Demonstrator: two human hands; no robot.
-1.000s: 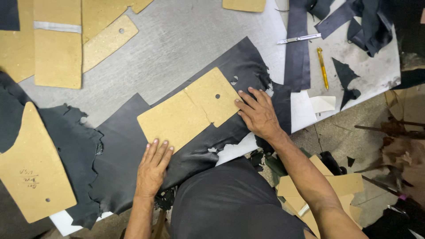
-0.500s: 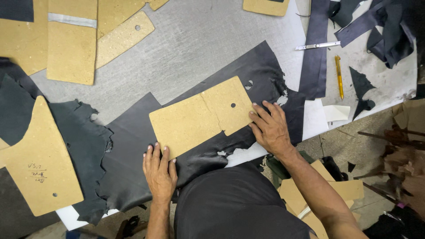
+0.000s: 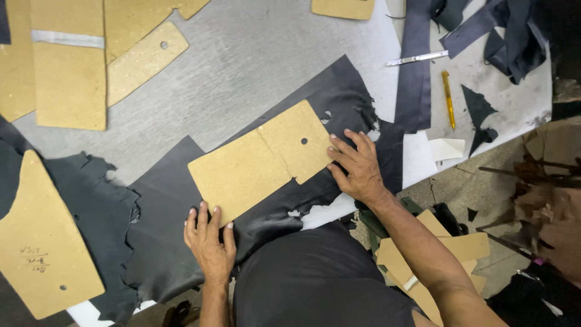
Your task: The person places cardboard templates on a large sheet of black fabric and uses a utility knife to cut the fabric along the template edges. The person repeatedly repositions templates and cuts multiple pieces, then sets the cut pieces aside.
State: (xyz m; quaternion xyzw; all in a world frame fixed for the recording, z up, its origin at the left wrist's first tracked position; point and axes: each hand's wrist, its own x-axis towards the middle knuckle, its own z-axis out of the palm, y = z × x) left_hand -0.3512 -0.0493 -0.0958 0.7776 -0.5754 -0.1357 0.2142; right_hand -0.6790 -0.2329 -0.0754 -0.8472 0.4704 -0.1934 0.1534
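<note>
We cannot see the black leather sheet (image 3: 163,230) beneath the tan cardboard pattern (image 3: 260,160); the top edge crops another tan board (image 3: 345,7), and handwriting on the left-hand template (image 3: 42,242) is illegible

My left hand (image 3: 209,242) lies flat on the black leather sheet (image 3: 163,230), fingertips just at the lower edge of the tan cardboard pattern (image 3: 260,160). My right hand (image 3: 357,166) presses fingers against the pattern's right edge. A yellow pen (image 3: 448,97) and metal blade (image 3: 417,59) lie well apart on the grey table (image 3: 242,66).
</note>
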